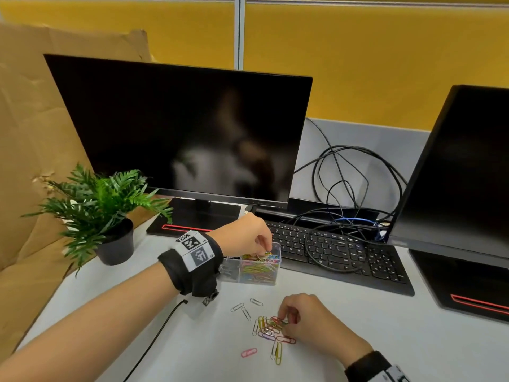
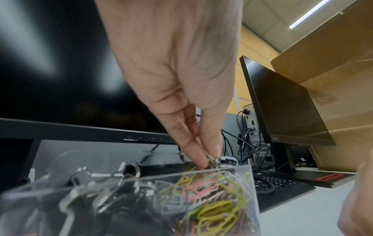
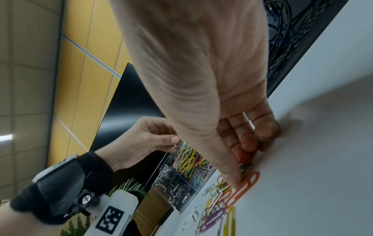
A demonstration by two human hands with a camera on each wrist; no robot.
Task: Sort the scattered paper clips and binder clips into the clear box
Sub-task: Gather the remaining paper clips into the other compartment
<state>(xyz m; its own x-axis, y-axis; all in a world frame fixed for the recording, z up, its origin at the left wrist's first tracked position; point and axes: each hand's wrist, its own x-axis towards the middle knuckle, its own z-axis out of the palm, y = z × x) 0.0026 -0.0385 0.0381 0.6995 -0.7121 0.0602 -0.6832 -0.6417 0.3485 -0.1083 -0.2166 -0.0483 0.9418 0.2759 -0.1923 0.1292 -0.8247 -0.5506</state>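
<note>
The clear box (image 1: 271, 281) stands in front of the keyboard. Its right compartment holds coloured paper clips (image 2: 214, 206), its left one black binder clips (image 2: 113, 199). My left hand (image 1: 261, 248) hovers over the right compartment, thumb and fingers pinching a silver paper clip (image 2: 213, 161) just above the rim. Nearer on the desk lies a loose pile of coloured paper clips (image 1: 268, 330), with three silver clips (image 1: 245, 310) to its left. My right hand (image 1: 285, 319) rests on the pile, its fingertips (image 3: 238, 182) pinching a few clips, one green (image 3: 245, 166), beside an orange clip (image 3: 246, 186).
A black keyboard (image 1: 344, 252) with looped cables lies right behind the box. Two dark monitors (image 1: 187, 133) stand at the back and right. A potted plant (image 1: 110, 216) sits to the left, cardboard behind it. A thin black cable (image 1: 159, 332) crosses the near-left desk.
</note>
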